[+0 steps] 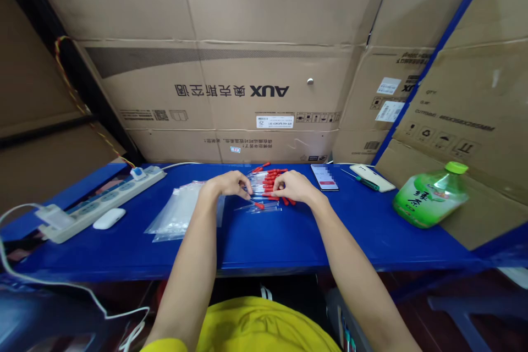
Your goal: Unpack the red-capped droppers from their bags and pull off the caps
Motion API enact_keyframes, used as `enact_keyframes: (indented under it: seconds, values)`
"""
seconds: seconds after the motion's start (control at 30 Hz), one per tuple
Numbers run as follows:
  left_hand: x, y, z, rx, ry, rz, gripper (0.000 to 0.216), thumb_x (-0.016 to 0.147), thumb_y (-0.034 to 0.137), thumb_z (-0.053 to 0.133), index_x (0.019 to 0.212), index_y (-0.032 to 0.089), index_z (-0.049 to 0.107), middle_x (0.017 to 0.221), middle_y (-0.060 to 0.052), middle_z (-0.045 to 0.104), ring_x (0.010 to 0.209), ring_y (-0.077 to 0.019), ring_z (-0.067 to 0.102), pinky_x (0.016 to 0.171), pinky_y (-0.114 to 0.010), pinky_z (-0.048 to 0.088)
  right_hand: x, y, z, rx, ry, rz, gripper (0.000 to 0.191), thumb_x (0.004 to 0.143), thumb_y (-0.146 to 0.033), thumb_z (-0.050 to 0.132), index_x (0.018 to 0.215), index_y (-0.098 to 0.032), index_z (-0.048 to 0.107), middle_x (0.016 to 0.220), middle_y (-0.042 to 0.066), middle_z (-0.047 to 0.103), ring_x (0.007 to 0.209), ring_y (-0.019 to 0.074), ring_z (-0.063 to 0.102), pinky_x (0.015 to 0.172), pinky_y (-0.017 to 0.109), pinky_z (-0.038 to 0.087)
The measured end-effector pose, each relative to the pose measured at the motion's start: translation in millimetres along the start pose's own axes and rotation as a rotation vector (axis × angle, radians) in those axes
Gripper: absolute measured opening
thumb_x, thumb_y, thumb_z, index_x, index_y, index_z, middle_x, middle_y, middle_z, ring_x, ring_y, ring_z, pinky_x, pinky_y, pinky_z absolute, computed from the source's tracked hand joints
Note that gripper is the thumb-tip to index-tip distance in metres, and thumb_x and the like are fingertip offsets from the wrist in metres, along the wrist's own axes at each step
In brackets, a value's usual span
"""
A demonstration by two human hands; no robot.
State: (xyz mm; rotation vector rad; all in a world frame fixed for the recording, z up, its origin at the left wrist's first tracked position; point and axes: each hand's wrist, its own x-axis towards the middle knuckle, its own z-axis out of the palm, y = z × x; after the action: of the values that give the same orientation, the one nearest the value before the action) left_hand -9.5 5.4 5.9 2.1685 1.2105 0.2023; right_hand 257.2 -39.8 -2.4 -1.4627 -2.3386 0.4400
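Head view: on the blue table (268,245), we have a pile of clear tubes with red ends (270,180) between and just beyond our hands. Our left hand (233,182) curls over the pile's near left edge, fingertips just above one red-ended tube (259,205); we cannot tell whether they grip it. Our right hand (295,186) brings thumb and finger close together at another red end (269,195), though we cannot tell how firmly. Clear plastic bags (177,212) lie beside our left forearm.
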Motion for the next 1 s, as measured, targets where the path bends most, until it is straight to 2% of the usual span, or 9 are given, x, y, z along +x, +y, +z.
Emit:
enact_keyframes:
  seconds: [0.1,0.33,0.43,0.53,0.63,0.7,0.77,0.87,1.0]
  values:
    - [5,4,9,0.039,-0.124,-0.015,0.034,0.052,0.04,0.09,0.081,0.023,0.085,0.06,0.004,0.057,0.062,-0.0134,0.045,0.06,-0.027,0.032,-1,-6,0,-0.008,-0.085,0.021,0.016,0.08,-0.041,0.081,0.076,-0.026,0.078,0.065,-0.004,0.073,0.061,0.0121,0.065,0.059,0.023,0.036]
    - [5,4,9,-0.014,-0.162,0.005,0.035,0.057,0.044,0.088,0.082,0.02,0.084,0.067,0.001,0.068,0.07,-0.0152,0.052,0.066,-0.026,0.036,1,-17,4,-0.116,-0.158,0.013,0.007,0.077,-0.034,0.083,0.083,-0.029,0.082,0.085,-0.001,0.079,0.084,0.016,0.071,0.066,0.023,0.041]
    - [2,0,4,-0.075,-0.053,0.09,0.036,0.065,0.048,0.085,0.086,0.019,0.084,0.072,0.0,0.07,0.071,-0.0154,0.054,0.068,-0.026,0.037,2,-17,8,-0.118,-0.148,-0.036,0.007,0.077,-0.033,0.083,0.083,-0.029,0.082,0.087,-0.001,0.079,0.088,0.0182,0.072,0.07,0.024,0.043]
    - [3,2,2,-0.063,0.139,0.165,0.028,0.068,0.045,0.082,0.082,0.021,0.083,0.079,-0.002,0.072,0.075,-0.0172,0.056,0.069,-0.026,0.039,2,-13,12,-0.075,-0.048,-0.088,0.005,0.083,-0.032,0.078,0.084,-0.027,0.079,0.083,0.0,0.078,0.084,0.0185,0.071,0.066,0.025,0.041]
    - [6,9,4,-0.037,0.305,0.22,0.021,0.072,0.04,0.08,0.081,0.022,0.081,0.086,-0.004,0.075,0.082,-0.02,0.061,0.074,-0.027,0.042,4,-10,13,0.069,0.105,-0.103,0.018,0.091,-0.035,0.07,0.106,-0.027,0.074,0.079,-0.001,0.076,0.075,0.0167,0.069,0.066,0.025,0.041]
    - [6,16,6,-0.049,0.333,0.263,0.02,0.077,0.04,0.077,0.083,0.021,0.079,0.088,-0.004,0.077,0.085,-0.021,0.065,0.078,-0.028,0.044,5,-9,15,0.187,0.185,-0.113,0.03,0.093,-0.039,0.068,0.12,-0.027,0.068,0.08,-0.002,0.076,0.073,0.0159,0.068,0.067,0.025,0.042]
    - [6,23,8,-0.066,0.337,0.306,0.02,0.081,0.04,0.075,0.084,0.02,0.078,0.088,-0.005,0.077,0.084,-0.0208,0.067,0.079,-0.029,0.045,8,-9,18,0.266,0.247,-0.122,0.028,0.095,-0.042,0.065,0.117,-0.025,0.068,0.082,-0.001,0.076,0.073,0.0153,0.067,0.068,0.024,0.043]
    - [6,28,10,-0.095,0.392,0.341,0.021,0.083,0.04,0.075,0.086,0.019,0.076,0.088,-0.005,0.077,0.085,-0.0206,0.067,0.082,-0.03,0.046,12,-10,24,0.381,0.366,-0.134,0.021,0.097,-0.041,0.06,0.099,-0.022,0.069,0.08,0.0,0.073,0.071,0.0148,0.065,0.07,0.025,0.044]
    - [8,24,6,-0.362,0.659,0.32,0.035,0.082,0.045,0.078,0.104,0.019,0.074,0.099,-0.006,0.075,0.091,-0.0185,0.066,0.083,-0.028,0.048,19,-8,28,0.747,0.552,-0.119,0.024,0.091,-0.044,0.062,0.095,-0.02,0.063,0.082,0.002,0.072,0.07,0.0146,0.063,0.068,0.026,0.048]
